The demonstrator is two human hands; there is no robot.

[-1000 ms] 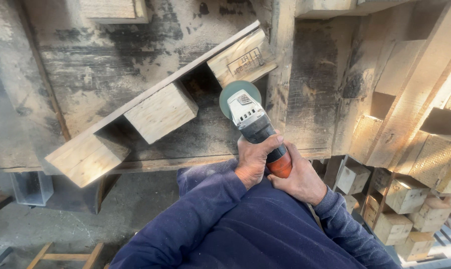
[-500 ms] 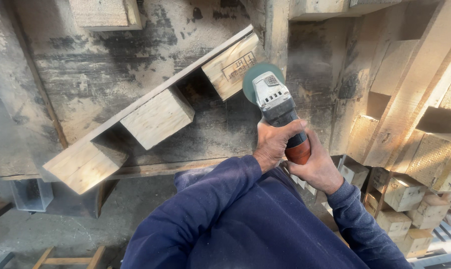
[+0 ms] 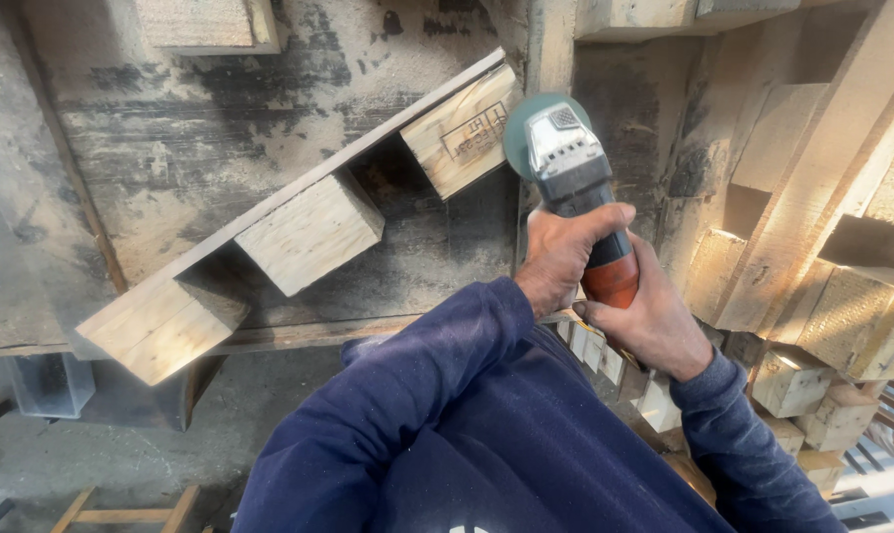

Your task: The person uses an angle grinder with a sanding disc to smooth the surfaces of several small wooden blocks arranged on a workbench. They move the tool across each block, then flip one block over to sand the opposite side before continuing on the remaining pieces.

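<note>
An angle grinder (image 3: pixel 570 178) with a grey head, green guard and orange grip is held in both hands. My left hand (image 3: pixel 562 255) wraps the body just behind the head. My right hand (image 3: pixel 647 321) grips the orange rear end. The green guard sits right beside the end block (image 3: pixel 464 130) of a pallet piece: a thin board (image 3: pixel 299 188) with three wooden blocks lying slanted on a dusty workbench (image 3: pixel 170 118). The disc itself is hidden under the guard. My dark blue sleeves fill the lower part of the view.
Stacked pallet pieces with blocks (image 3: pixel 822 276) lean at the right. A loose wooden block (image 3: pixel 205 22) lies at the bench's far edge. A grey metal bracket (image 3: pixel 52 385) hangs under the bench at left. A small wooden frame (image 3: pixel 131 511) lies on the concrete floor.
Both hands have carried the grinder to the right and slightly up, from beside the middle of the slanted piece to its upper end block. The view has shifted a little.
</note>
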